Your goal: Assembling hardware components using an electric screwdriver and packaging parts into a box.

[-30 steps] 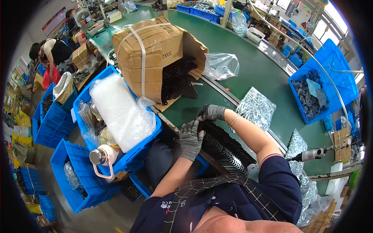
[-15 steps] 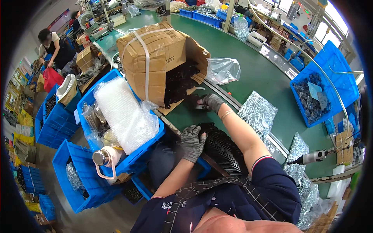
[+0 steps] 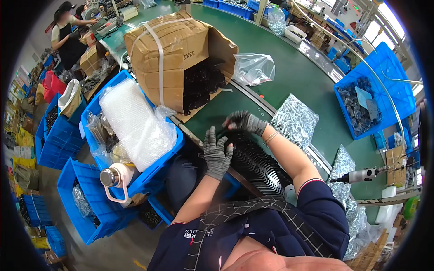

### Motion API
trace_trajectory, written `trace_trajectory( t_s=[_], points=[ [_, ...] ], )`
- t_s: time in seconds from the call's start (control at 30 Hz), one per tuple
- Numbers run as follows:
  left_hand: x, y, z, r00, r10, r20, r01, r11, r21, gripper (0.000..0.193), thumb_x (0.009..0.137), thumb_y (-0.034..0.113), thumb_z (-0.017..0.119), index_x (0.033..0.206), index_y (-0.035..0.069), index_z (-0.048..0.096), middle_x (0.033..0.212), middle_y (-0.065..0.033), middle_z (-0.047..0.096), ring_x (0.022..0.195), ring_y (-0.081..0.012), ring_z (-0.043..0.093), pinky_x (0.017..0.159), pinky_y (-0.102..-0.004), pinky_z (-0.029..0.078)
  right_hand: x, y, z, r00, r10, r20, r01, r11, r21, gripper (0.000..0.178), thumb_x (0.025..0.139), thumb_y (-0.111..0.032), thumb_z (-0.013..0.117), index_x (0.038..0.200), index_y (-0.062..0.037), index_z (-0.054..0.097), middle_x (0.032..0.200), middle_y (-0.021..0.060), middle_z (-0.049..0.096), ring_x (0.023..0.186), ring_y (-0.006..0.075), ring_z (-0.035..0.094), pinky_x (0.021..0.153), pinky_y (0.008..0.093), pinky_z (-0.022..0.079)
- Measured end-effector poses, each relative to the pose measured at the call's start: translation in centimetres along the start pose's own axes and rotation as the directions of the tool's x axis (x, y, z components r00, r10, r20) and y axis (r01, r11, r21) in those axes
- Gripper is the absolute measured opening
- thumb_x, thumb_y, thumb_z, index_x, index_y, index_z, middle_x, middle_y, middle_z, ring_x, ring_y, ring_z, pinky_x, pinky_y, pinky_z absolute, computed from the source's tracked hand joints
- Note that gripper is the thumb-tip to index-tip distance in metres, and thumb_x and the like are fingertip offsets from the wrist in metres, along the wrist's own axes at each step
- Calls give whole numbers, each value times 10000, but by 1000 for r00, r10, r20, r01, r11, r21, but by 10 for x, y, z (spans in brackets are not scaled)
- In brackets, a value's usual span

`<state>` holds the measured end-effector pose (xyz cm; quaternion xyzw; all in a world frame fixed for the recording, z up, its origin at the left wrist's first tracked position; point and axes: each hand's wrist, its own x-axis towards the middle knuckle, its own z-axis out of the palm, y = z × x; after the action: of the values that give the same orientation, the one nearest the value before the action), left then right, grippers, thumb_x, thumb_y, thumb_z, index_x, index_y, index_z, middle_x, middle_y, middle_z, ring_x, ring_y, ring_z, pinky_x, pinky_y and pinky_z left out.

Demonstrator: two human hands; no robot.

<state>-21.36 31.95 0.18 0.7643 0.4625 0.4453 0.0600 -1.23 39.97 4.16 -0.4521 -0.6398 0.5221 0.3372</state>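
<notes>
A long row of thin black curved parts (image 3: 260, 162) stands packed side by side on the green table in front of me. My left hand (image 3: 218, 156), in a grey knit glove, rests at the near left edge of that row, its fingers stretched out and apart. Over the row's far end is my right hand (image 3: 246, 123), gloved too, with bare fingertips and curled fingers; anything in its grip is lost against the dark parts. Just beyond, an open cardboard box (image 3: 169, 63) lies on its side, with a heap of loose black parts (image 3: 201, 86) in its mouth.
Silvery bags of screws (image 3: 294, 119) lie right of my arm. A clear plastic bag (image 3: 254, 69) sits beside the box. On the left, a blue crate (image 3: 176, 151) carries bubble wrap (image 3: 138, 126) and a flask (image 3: 118, 177). A power screwdriver (image 3: 361, 175) hangs at right; a co-worker (image 3: 65, 34) stands far left.
My right hand has drawn back from near the box mouth to the row's far end. My left hand has shifted slightly left and its fingers have spread. The view has turned a little.
</notes>
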Motion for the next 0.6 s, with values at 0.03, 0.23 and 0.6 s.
trace_trajectory(
  t_s=[0.03, 0.23, 0.6],
  points=[
    [-2, -1, 1, 1000, -1, 1, 1, 1000, 2, 305, 806, 270, 668, 1039, 73, 669, 1313, -167, 497, 1164, -373, 487, 1015, -489, 363, 1, 3, 4, 995, -59, 80, 64, 996, -64, 181, 846, -18, 649, 1016, -53, 698, 937, 39, 707, 848, 115, 632, 799, 269, 498],
    [-5, -4, 0, 993, 4, 116, 1, 999, -42, 362, 815, 289, 649, 1121, 95, 659, 1144, -146, 586, 1081, -350, 527, 984, -485, 373, 15, -15, -10, 905, -12, 426, 144, 950, -279, 191, 836, 2, 626, 995, -62, 710, 977, 65, 717, 901, 123, 644, 827, 279, 501],
    [8, 21, 13, 987, 14, 159, -3, 998, -69, 395, 794, 266, 643, 1155, 108, 655, 1067, -139, 592, 1033, -335, 537, 928, -469, 402, 191, 113, -44, 983, 56, -175, -184, 291, -939, 244, 924, -226, 575, 1143, -128, 615, 1078, 90, 660, 889, 222, 650, 776, 327, 517]
  ],
)
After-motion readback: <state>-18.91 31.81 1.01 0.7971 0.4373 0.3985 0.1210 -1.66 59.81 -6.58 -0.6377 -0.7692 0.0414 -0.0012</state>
